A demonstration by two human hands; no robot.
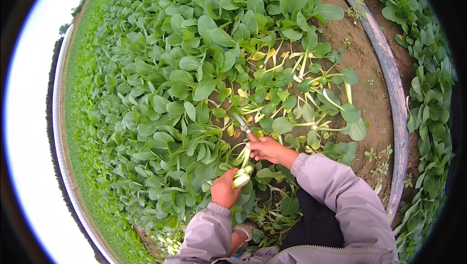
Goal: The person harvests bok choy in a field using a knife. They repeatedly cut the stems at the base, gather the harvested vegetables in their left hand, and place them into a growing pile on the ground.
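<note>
My left hand (225, 188) is closed around a cut head of bok choy (241, 179), its pale stem bases turned up and to the right. In my right hand (269, 149) is a knife (251, 135) with a wooden handle, its blade pointing away from me to the upper left. The fingers of that hand also touch a pale leaf stalk (246, 156) beside the bok choy. Below both hands lie loose leaves and bare soil. Leaves partly hide the lower side of the head in my left hand.
Dense standing bok choy (182, 70) fills the bed ahead and left. Trimmed leaves (310, 118) litter the soil to the right. A long grey hose (392, 78) runs along the bed's edge, with another planted row (430, 99) beyond. Several cut heads (173, 245) lie at lower left, near my shoe (246, 229).
</note>
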